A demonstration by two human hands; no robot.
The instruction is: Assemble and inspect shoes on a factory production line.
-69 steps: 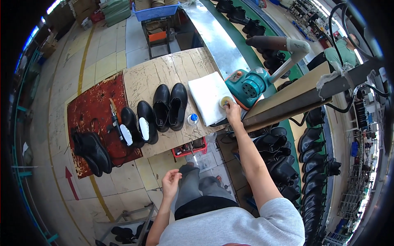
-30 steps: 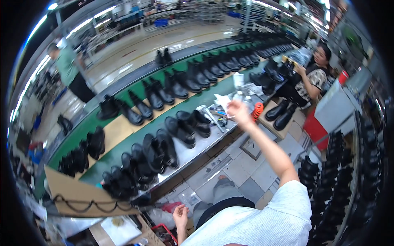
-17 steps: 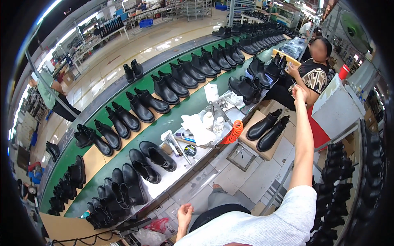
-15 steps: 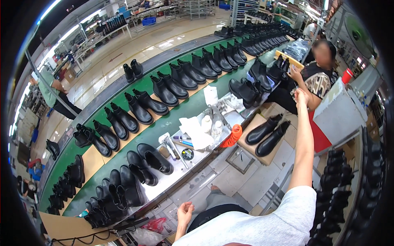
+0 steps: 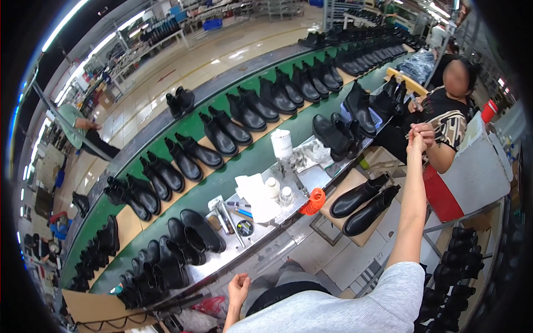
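Observation:
My right arm stretches out to the right. At its end my right hand [image 5: 416,144] is closed and meets a co-worker's hand [image 5: 426,133]; whatever lies between the fingers is too small and covered to make out. Low in front of my body, my left hand [image 5: 239,288] hangs with its fingers curled in and nothing visible in them. Below my right forearm, a pair of black ankle boots [image 5: 363,202] lies on a cardboard-topped stand [image 5: 344,190]. The co-worker [image 5: 452,105] sits at the far right, beside the bench.
Rows of black boots [image 5: 222,130] line the green conveyor [image 5: 261,147]. On the metal bench edge stand a white roll [image 5: 281,143], small bottles [image 5: 286,195], a round tin [image 5: 245,227] and a coiled orange hose [image 5: 314,201]. A grey-white cabinet [image 5: 472,161] stands right, near a boot rack [image 5: 458,261].
My right hand has moved slightly right and down, and now touches the co-worker's hand. My view has shifted a little; the left hand stays curled near my waist.

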